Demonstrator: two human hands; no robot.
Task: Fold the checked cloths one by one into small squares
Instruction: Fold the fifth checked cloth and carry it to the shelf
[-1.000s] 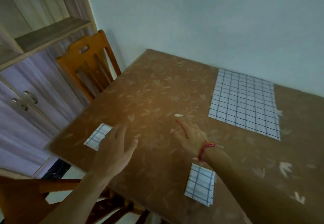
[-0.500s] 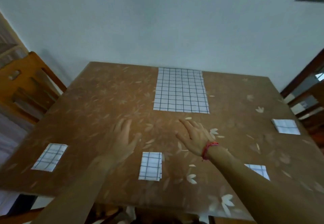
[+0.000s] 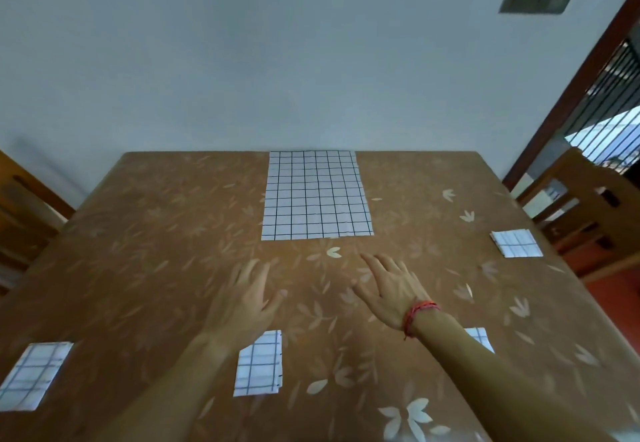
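Brown, leaf-patterned covering spreads over the table (image 3: pixel 138 251), which stands against a pale wall (image 3: pixel 242 60). A wooden left chair (image 3: pixel 20 206) and right chair (image 3: pixel 588 206) flank it. The unfolded checked cloth (image 3: pixel 315 195) lies flat at the middle of the far edge. The left hand (image 3: pixel 242 298) and right hand (image 3: pixel 391 291) reach palm-down over the bare tabletop, near that cloth's front edge but apart from it, fingers straight and spread, holding nothing; whether they touch the surface cannot be told. The left folded square (image 3: pixel 33 374) lies near the front corner, the middle folded square (image 3: pixel 259 362) just beside the left wrist, the far-right folded square (image 3: pixel 516 242) by the right edge, and the near-right folded square (image 3: pixel 481 336) peeks from behind the right forearm. A red bracelet (image 3: pixel 417 313) circles the right wrist.
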